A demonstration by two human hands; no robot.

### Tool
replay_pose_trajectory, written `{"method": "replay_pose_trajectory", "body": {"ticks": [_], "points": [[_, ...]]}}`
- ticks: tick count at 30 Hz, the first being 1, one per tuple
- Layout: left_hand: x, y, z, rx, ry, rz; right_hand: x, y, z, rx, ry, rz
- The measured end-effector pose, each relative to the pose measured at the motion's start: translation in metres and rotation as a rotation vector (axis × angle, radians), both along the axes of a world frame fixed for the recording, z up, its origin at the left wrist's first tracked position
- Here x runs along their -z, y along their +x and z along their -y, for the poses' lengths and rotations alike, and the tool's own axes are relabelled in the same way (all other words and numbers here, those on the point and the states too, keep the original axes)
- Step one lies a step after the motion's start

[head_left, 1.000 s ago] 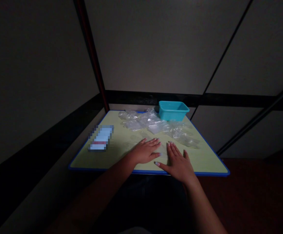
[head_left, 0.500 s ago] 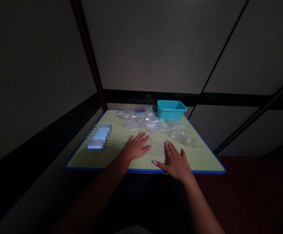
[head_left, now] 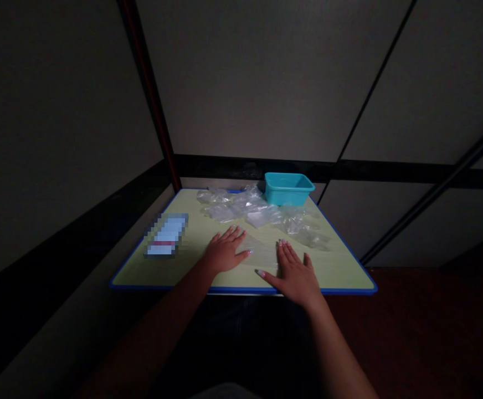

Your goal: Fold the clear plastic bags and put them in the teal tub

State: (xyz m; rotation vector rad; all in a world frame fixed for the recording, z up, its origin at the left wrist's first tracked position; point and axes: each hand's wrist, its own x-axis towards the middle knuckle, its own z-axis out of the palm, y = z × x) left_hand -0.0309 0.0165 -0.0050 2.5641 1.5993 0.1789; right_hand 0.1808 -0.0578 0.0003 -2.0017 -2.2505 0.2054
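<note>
A clear plastic bag [head_left: 260, 251] lies spread on the pale yellow-green table [head_left: 150, 277], between my two hands. My left hand [head_left: 226, 251] rests flat over its left side, fingers spread. On its right side, my right hand [head_left: 294, 272] lies palm down with the thumb stretched out to the left. Neither hand grips anything. Just beyond my fingertips is a loose heap of crumpled clear plastic bags [head_left: 245, 204].
At the table's back right stands a turquoise plastic basket [head_left: 289, 195]. A pixelated, bright rectangular object [head_left: 167, 235] lies on the left side. Panelled walls [head_left: 250, 83] rise behind and to the left of the table, which has a blue edge.
My left hand has slid slightly left, widening the gap to my right hand, and more of the bag shows between them. The whole view has shifted a little.
</note>
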Motion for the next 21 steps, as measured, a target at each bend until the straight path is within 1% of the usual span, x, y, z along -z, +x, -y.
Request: {"method": "replay_pose_trajectory", "body": {"ticks": [4, 7, 12, 15, 18, 21], "points": [[0.002, -0.005, 0.001, -0.014, -0.007, -0.014, 0.001, 0.002, 0.000, -0.015, 0.012, 0.003], [0.000, -0.011, 0.003, -0.029, -0.008, -0.030, 0.001, 0.003, 0.001, -0.018, 0.027, -0.001], [-0.007, -0.020, 0.010, -0.064, 0.139, -0.004, 0.001, 0.004, 0.005, 0.002, 0.113, -0.062], [-0.009, -0.026, 0.013, -0.051, 0.153, -0.005, 0.003, 0.003, 0.010, 0.034, 0.201, -0.053], [-0.008, -0.027, 0.015, -0.028, 0.120, -0.014, 0.004, -0.005, 0.017, 0.062, 0.252, -0.010], [-0.007, -0.024, 0.014, -0.016, 0.106, -0.014, 0.002, -0.022, 0.028, 0.005, 0.237, -0.023]]}}
